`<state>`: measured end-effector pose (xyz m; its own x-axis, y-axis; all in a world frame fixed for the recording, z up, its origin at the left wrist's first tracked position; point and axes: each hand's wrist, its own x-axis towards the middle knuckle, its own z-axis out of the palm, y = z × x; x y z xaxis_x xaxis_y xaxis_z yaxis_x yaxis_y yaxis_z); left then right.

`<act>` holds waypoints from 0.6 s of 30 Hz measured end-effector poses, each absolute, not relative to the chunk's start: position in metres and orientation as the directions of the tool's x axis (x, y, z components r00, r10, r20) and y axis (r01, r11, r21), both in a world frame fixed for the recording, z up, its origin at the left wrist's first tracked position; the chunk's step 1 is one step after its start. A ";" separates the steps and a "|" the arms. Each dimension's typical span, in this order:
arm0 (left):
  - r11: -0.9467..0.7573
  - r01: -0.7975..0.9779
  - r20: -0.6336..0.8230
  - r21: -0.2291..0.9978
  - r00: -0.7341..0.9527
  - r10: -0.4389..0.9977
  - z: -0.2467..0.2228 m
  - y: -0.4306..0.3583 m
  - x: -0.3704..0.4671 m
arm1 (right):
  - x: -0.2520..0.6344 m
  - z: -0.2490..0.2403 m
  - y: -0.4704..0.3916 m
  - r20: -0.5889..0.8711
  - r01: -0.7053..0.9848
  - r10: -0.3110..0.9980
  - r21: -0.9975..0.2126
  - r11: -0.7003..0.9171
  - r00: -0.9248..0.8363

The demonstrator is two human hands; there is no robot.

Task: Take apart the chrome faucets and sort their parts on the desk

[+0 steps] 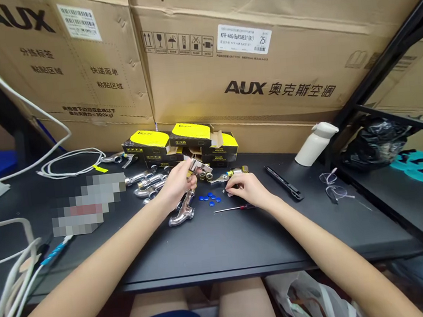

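Observation:
My left hand (178,183) is closed round a shiny chrome lever handle (201,166), raised above the table in front of the boxes. On the right, my right hand (249,189) is low over the table, its fingertips pinched together; whatever is between them is too small to make out. Just beyond those fingers lies another chrome lever piece (219,179). Several blue round caps (211,203) lie between my hands. A thin screwdriver (230,209) rests below my right hand, its handle partly hidden. Under my left wrist is a curved chrome pipe fitting (183,216).
Yellow-and-black boxes (189,133) are stacked at the back, one with an open flap. Several chrome fittings (149,182) lie left of my left hand. A black bar-shaped object (284,183), a white bottle (316,143) and glasses (335,190) stand or lie right. White cables (71,160) lie left.

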<state>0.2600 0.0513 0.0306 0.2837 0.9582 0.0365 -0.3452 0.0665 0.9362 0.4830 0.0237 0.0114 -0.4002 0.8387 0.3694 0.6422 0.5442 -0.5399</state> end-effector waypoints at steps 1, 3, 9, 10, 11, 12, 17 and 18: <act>0.075 -0.341 0.037 0.937 0.309 0.950 0.032 0.050 0.260 | 0.483 0.011 0.024 0.370 0.643 0.838 -0.538 0.545 -0.401; 0.099 -0.335 0.027 0.937 0.353 0.935 0.034 0.048 0.259 | 0.484 0.010 0.025 0.369 0.642 0.841 -0.544 0.540 -0.395; 0.126 -0.270 -0.008 0.955 0.400 0.916 0.032 0.048 0.258 | 0.484 0.002 0.027 0.376 0.623 0.855 -0.587 0.517 -0.357; 0.123 -0.265 -0.006 0.956 0.403 0.915 0.031 0.049 0.257 | 0.484 0.002 0.027 0.376 0.624 0.858 -0.589 0.513 -0.350; 0.118 -0.264 -0.002 0.957 0.402 0.916 0.031 0.049 0.257 | 0.484 0.002 0.027 0.376 0.628 0.860 -0.589 0.509 -0.345; 0.114 -0.264 0.000 0.958 0.398 0.917 0.030 0.049 0.257 | 0.484 0.002 0.027 0.374 0.633 0.863 -0.588 0.504 -0.340; 0.119 -0.235 -0.011 0.965 0.415 0.910 0.032 0.047 0.260 | 0.484 0.003 0.027 0.362 0.641 0.868 -0.586 0.496 -0.340; 0.123 -0.222 -0.017 0.967 0.429 0.903 0.032 0.046 0.261 | 0.484 0.003 0.027 0.363 0.640 0.863 -0.581 0.504 -0.351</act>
<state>0.2612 0.0458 0.0322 0.4290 0.9031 -0.0169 -0.2216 0.1234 0.9673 0.4840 0.0268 0.0033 -0.3507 0.8634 0.3628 0.6396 0.5037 -0.5806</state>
